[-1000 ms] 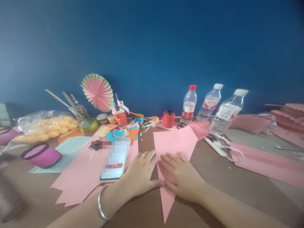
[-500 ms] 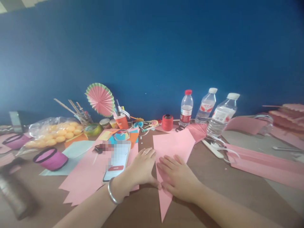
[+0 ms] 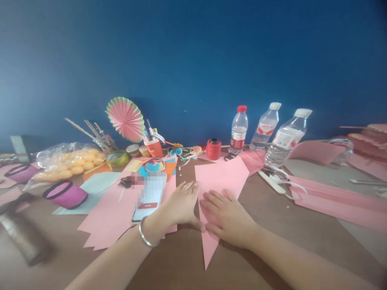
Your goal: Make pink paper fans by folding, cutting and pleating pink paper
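A folded sheet of pink paper (image 3: 222, 175) lies on the brown table, its sharp corner pointing toward me. My right hand (image 3: 226, 217) rests flat on the paper with fingers stretched out. At the paper's left edge is my left hand (image 3: 183, 203), fingers extended and thumb reaching onto the paper; it wears a ring and a bangle. Left of that hand lies a phone (image 3: 151, 195) on a stack of pink sheets (image 3: 102, 219). A pleated pink paper piece (image 3: 254, 161) touches the folded sheet's far right side.
Three water bottles (image 3: 238, 131) stand at the back, near a red thread spool (image 3: 213, 149). A pleated paper fan (image 3: 125, 119) rises beside a cup of pens (image 3: 153, 148). To the left are a bag of yellow balls (image 3: 75, 161) and a purple container (image 3: 66, 194). Pink strips (image 3: 338, 203) lie right.
The view has tilted slightly, so the near objects sit a little higher in the picture. Both hands keep nearly the same place on the pink paper.
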Demonstrator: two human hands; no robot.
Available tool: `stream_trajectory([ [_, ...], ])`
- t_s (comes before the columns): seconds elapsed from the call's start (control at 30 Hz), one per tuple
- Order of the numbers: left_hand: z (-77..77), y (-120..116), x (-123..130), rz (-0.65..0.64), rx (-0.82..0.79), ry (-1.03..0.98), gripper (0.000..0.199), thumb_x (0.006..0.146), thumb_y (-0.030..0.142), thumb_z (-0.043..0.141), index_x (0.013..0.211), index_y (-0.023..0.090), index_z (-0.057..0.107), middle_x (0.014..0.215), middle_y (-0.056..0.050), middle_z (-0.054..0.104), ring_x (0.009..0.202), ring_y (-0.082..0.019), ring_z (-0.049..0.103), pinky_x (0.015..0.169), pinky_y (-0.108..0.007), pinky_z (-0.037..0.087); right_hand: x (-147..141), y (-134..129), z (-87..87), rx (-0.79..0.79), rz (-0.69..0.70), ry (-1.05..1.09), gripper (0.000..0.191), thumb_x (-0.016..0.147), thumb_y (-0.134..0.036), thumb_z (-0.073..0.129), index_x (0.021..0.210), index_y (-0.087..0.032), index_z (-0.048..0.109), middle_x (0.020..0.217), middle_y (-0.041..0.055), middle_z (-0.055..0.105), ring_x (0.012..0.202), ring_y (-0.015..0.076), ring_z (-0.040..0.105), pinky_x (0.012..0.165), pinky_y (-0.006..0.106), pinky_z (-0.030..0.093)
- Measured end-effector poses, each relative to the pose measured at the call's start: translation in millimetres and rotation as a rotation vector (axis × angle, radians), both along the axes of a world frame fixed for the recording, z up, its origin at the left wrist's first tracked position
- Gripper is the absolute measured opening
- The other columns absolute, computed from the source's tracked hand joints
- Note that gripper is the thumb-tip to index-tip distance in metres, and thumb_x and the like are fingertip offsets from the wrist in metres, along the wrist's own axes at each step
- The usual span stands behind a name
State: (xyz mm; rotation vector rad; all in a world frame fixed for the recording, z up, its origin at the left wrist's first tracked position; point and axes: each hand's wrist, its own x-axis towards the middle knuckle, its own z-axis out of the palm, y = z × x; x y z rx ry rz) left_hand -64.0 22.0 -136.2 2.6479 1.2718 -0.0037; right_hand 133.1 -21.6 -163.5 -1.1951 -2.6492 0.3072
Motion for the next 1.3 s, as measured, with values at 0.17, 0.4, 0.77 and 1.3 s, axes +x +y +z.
stream_trajectory([
  [0.17, 0.4, -1.0, -1.5, -0.022, 0.006, -0.030, 0.108, 0.053, 0.069, 0.066, 0.135, 0.007, 0.030, 0.140, -0.024, 0.038, 0.130, -0.037, 0.034, 0.107, -0.047, 0.023, 4.6, -10.3, -1.7, 0.106, -0.020, 0.022, 0.085, 0.076, -0.055, 0.055, 0.145, -0.016, 0.024, 0.149, 0.0134, 0.027, 0.137, 0.0343, 0.014, 0.107, 0.060, 0.002],
  [0.4, -3.1, 0.3, -2.1, -0.063, 0.044, -0.022, 0.103, 0.052, 0.062, 0.070, 0.132, 0.009, 0.033, 0.140, -0.024, 0.039, 0.130, -0.036, 0.036, 0.108, -0.046, 0.022, -2.8, -27.6, 1.9, 0.054, 0.075, 0.006, 0.100, 0.066, -0.067, 0.059, 0.146, -0.022, 0.021, 0.151, 0.0146, 0.019, 0.138, 0.0383, 0.009, 0.104, 0.065, -0.005],
  [0.77, -3.2, 0.8, 0.1, -0.062, 0.050, 0.010, 0.100, 0.054, 0.057, 0.071, 0.132, 0.004, 0.036, 0.140, -0.027, 0.037, 0.130, -0.037, 0.035, 0.107, -0.045, 0.023, -3.6, -29.2, 4.2, 0.090, 0.002, 0.078, 0.089, 0.073, -0.064, 0.053, 0.145, -0.019, 0.025, 0.149, 0.0140, 0.025, 0.138, 0.0369, 0.009, 0.106, 0.062, -0.003],
  [1.3, -9.3, 4.0, -2.9, -0.113, 0.015, 0.062, 0.112, 0.058, 0.075, 0.061, 0.140, 0.007, 0.028, 0.146, -0.028, 0.026, 0.134, -0.041, 0.023, 0.107, -0.053, 0.017, 36.6, 17.8, -0.3, 0.121, -0.340, -0.197, 0.104, 0.065, -0.066, 0.059, 0.147, -0.018, 0.017, 0.152, 0.0162, 0.012, 0.138, 0.0383, -0.002, 0.104, 0.064, -0.007],
])
